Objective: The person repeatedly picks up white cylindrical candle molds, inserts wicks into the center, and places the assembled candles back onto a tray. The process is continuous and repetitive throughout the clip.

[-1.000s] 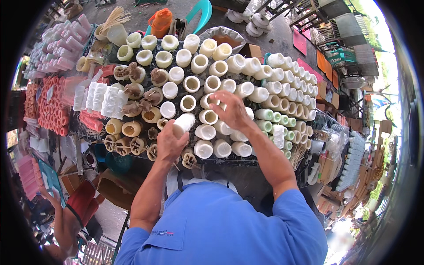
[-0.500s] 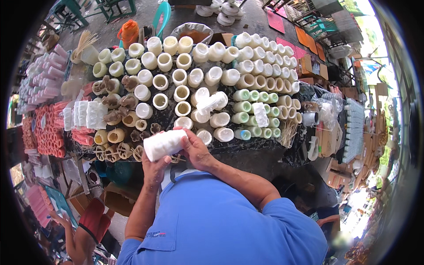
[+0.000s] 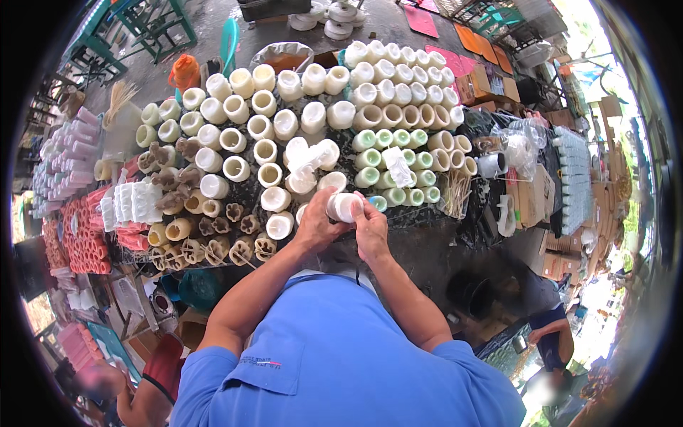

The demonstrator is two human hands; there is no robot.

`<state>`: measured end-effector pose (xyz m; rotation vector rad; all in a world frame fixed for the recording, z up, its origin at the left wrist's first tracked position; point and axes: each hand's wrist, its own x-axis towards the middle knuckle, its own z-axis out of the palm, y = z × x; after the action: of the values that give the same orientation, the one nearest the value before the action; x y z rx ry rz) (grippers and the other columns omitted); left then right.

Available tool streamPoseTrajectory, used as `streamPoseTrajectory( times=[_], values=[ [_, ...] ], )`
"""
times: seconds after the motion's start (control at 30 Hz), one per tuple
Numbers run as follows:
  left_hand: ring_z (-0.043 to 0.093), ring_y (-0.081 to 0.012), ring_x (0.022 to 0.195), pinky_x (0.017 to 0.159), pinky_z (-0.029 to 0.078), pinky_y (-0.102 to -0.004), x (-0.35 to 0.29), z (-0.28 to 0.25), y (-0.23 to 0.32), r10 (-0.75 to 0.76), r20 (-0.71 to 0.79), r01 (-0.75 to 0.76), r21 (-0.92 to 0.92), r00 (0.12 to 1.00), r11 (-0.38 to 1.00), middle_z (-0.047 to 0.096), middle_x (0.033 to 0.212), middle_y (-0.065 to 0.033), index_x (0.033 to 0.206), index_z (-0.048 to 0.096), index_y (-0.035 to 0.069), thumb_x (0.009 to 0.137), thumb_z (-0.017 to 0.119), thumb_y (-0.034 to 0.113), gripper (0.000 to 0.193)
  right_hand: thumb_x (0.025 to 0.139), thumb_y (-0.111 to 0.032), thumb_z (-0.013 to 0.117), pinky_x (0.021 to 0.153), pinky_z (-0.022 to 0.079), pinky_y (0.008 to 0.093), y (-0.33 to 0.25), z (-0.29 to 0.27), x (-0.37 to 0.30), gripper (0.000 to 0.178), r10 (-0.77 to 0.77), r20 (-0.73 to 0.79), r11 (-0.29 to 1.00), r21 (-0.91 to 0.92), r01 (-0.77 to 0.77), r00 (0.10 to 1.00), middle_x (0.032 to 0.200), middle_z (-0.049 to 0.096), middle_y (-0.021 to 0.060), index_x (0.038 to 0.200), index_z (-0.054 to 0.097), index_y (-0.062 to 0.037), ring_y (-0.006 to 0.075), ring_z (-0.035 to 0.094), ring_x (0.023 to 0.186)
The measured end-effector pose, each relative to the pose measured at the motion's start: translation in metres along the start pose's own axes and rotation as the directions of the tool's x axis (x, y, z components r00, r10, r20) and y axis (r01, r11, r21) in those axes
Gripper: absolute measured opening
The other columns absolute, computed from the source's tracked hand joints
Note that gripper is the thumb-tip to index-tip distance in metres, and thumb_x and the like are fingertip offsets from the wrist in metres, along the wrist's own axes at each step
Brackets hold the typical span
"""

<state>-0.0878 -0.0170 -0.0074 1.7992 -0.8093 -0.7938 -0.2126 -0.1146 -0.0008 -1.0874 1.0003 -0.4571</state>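
Both hands grip a thick white wax candle [image 3: 341, 206] just above the table's near edge. My left hand [image 3: 320, 224] wraps its left side, and my right hand [image 3: 370, 226] pinches the right end with thumb and fingers. Its far side is partly covered by my fingers. Beyond it stand rows of cream wax candles [image 3: 285, 124], many with hollow tops. Just past my hands, a knobbly white wax piece [image 3: 306, 160] lies across some of these candles. Pale green candles [image 3: 367, 158] are grouped to the right, with another white piece [image 3: 396, 166] on top.
Brown flower-shaped pieces [image 3: 169, 178] and white blocks [image 3: 131, 202] are at the table's left. Farther left are coral tubes [image 3: 84, 235] and pale pink candles [image 3: 71, 160]. Wick sticks [image 3: 456, 196] and cardboard boxes [image 3: 530, 206] are at the right. People work behind on both sides.
My hands have brought the candle rightward along the table edge. It was lying lengthwise across both hands; now it is turned more end-on. The view has shifted too.
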Motion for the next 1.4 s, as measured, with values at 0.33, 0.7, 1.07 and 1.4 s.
streamPoseTrajectory(
  times=[0.33, 0.7, 1.07, 1.4],
  values=[
    [0.054, -0.0345, 0.141, 0.118, 0.042, -0.0403, -0.005, 0.023, -0.016, -0.172, 0.039, 0.175, -0.350, 0.984, 0.920, 0.054, 0.153, -0.0228, 0.155, 0.051, -0.002, 0.103, 0.070, 0.040, 0.069, 0.102, -0.023, 0.078, 0.087, 0.058, 0.0285, 0.013, -0.014, 0.022, 0.047, 0.041, -0.057, 0.998, -0.045, -0.044, 0.998, 0.119, 0.073, 0.0105, 0.138, 0.068, 0.0054, 0.0135, 0.069, 0.101],
    [0.074, -0.0261, 0.091, 0.077, 0.061, -0.0358, -0.004, 0.037, -0.023, -0.012, -0.276, -0.023, -0.123, 0.961, 0.992, 0.073, 0.120, -0.0171, 0.135, 0.070, -0.002, 0.110, 0.063, 0.025, 0.037, 0.104, -0.020, 0.075, 0.083, 0.061, 0.0321, 0.020, -0.024, 0.024, 0.026, 0.119, -0.076, 0.961, 0.258, -0.096, 0.990, 0.109, 0.076, 0.0052, 0.120, 0.077, 0.0003, 0.0150, 0.071, 0.094],
    [0.068, -0.0506, 0.084, 0.074, 0.054, -0.0554, 0.007, 0.023, -0.007, 0.101, -0.270, -0.028, 0.261, 0.957, 0.965, 0.070, 0.089, -0.0279, 0.095, 0.061, -0.004, 0.107, 0.058, 0.015, 0.022, 0.112, -0.022, 0.062, 0.065, 0.049, 0.0335, 0.021, -0.032, 0.043, 0.034, -0.263, -0.203, 0.775, -0.626, 0.081, 0.943, 0.081, 0.070, 0.0046, 0.095, 0.071, 0.0054, 0.0111, 0.055, 0.071],
    [0.069, -0.0521, 0.091, 0.084, 0.053, -0.0584, 0.027, 0.024, -0.058, -0.295, -0.281, 0.354, 0.191, 0.913, 0.916, 0.070, 0.092, -0.0341, 0.086, 0.068, -0.005, 0.101, 0.055, 0.026, 0.037, 0.111, -0.027, 0.062, 0.053, 0.056, 0.0356, 0.051, -0.041, 0.074, 0.039, 0.026, -0.181, 0.856, -0.504, -0.115, 0.983, 0.073, 0.072, 0.0116, 0.092, 0.072, 0.0056, 0.0173, 0.068, 0.060]
  ],
)
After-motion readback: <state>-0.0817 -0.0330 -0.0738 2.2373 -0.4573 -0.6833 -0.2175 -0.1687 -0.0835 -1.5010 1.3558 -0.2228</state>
